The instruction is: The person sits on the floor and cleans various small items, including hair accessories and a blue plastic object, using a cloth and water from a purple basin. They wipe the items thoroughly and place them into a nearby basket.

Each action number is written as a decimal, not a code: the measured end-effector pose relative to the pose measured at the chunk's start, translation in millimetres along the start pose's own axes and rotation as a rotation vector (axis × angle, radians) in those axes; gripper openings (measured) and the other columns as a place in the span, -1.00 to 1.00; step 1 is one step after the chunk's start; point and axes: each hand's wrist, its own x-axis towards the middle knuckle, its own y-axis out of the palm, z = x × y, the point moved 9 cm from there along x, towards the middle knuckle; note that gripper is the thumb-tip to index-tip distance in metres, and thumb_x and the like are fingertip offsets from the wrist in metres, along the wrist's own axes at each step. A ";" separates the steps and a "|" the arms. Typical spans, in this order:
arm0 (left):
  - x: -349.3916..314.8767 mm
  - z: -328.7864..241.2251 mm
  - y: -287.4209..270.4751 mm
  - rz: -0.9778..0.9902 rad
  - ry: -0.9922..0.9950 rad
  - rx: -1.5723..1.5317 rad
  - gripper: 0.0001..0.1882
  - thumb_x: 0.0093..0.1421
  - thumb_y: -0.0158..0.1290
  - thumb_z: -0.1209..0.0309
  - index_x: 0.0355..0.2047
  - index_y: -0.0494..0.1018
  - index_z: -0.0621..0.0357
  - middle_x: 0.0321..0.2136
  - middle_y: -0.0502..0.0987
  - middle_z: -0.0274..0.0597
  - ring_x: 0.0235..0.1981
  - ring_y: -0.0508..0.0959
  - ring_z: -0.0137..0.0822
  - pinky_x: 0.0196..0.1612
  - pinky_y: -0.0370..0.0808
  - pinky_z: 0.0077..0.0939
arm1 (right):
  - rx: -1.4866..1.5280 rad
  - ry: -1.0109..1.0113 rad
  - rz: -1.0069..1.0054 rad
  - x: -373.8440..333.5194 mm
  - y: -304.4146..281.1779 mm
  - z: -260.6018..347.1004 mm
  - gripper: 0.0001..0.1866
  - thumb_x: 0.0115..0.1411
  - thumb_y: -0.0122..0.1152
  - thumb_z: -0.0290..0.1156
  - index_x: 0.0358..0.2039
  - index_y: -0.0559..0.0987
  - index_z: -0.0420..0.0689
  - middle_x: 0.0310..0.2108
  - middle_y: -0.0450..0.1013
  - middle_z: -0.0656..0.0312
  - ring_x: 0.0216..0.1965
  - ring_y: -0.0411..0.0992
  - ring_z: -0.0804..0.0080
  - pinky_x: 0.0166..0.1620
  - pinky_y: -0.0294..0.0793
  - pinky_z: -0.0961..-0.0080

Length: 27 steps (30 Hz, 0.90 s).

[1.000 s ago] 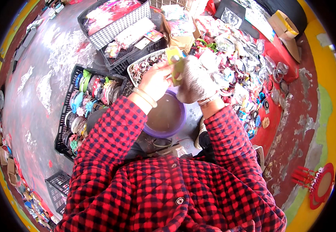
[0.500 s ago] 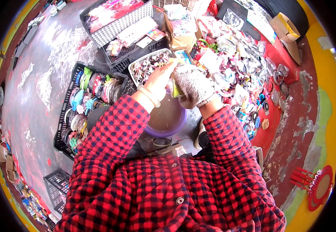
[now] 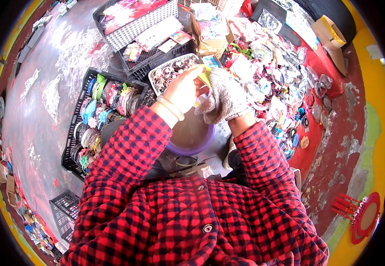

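My left hand (image 3: 181,92), with a pale bangle at the wrist, is closed on a yellow-green band-like piece (image 3: 205,76) whose exact kind I cannot make out. A grey-brown towelling cloth (image 3: 224,95) wraps over my right hand (image 3: 237,120) and hides its fingers. The cloth presses against the yellow-green piece, close beside my left fingers. Both hands are held above a purple basin (image 3: 187,150) of murky water.
To the left stands a black crate (image 3: 70,150) packed with headbands. A white basket (image 3: 155,73) of small hair ties lies beyond my hands, near a cardboard box (image 3: 212,46). Loose accessories and plastic bags (image 3: 263,88) are heaped to the right, on red cloth (image 3: 318,71).
The cloth has shifted and turned over the yellow-green piece, covering its lower part. My left fingers have curled in and moved slightly. The piece now shows higher between the hands.
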 end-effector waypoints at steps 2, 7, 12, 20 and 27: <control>0.5 0.5 -0.6 0.015 0.006 0.003 -0.72 0.22 -0.14 0.29 -0.18 0.39 0.22 -0.31 0.49 -0.18 -0.27 0.48 -0.33 -0.21 0.41 -0.45 | -0.012 -0.073 -0.039 -5.4 -1.4 0.9 -0.55 -0.26 0.24 -0.24 -0.33 0.44 -0.20 -0.39 0.39 0.00 -0.33 0.40 0.07 -0.28 0.38 0.30; 12.4 -3.3 -19.4 0.010 0.066 -0.095 -0.71 0.23 -0.15 0.30 -0.16 0.35 0.25 -0.24 0.46 -0.11 -0.18 0.45 -0.26 -0.08 0.37 -0.38 | -0.305 -0.205 0.279 -4.2 9.2 24.8 -0.74 -0.20 0.06 -0.52 -0.39 0.44 -0.18 -0.47 0.33 0.02 -0.37 0.33 0.03 -0.28 0.35 0.32; 6.0 -3.5 -0.9 0.074 0.026 -0.104 -0.72 0.24 -0.16 0.32 -0.14 0.34 0.25 -0.22 0.45 -0.12 -0.16 0.44 -0.28 -0.07 0.37 -0.42 | -0.279 -0.219 0.083 -5.5 -2.0 22.5 -0.73 -0.24 0.03 -0.50 -0.41 0.41 -0.20 -0.51 0.31 0.00 -0.40 0.32 0.00 -0.31 0.33 0.30; -3.9 -6.0 16.3 0.111 0.018 -0.024 -0.75 0.21 -0.09 0.32 -0.18 0.34 0.21 -0.29 0.45 -0.19 -0.29 0.47 -0.35 -0.24 0.43 -0.51 | -0.111 0.136 0.040 -4.0 -1.4 -21.1 -0.32 -0.38 0.35 -0.15 -0.21 0.39 -0.24 -0.38 0.39 -0.03 -0.31 0.40 0.04 -0.26 0.38 0.31; -0.5 -35.6 4.3 0.080 0.108 -0.101 -0.69 0.25 -0.19 0.29 -0.13 0.29 0.27 -0.24 0.43 0.02 -0.20 0.46 -0.16 -0.11 0.41 -0.34 | -0.420 -0.233 0.095 1.1 -20.0 21.3 -0.83 -0.32 0.20 -0.34 -0.65 0.50 -0.11 -0.69 0.34 0.11 -0.57 0.37 0.16 -0.47 0.32 0.34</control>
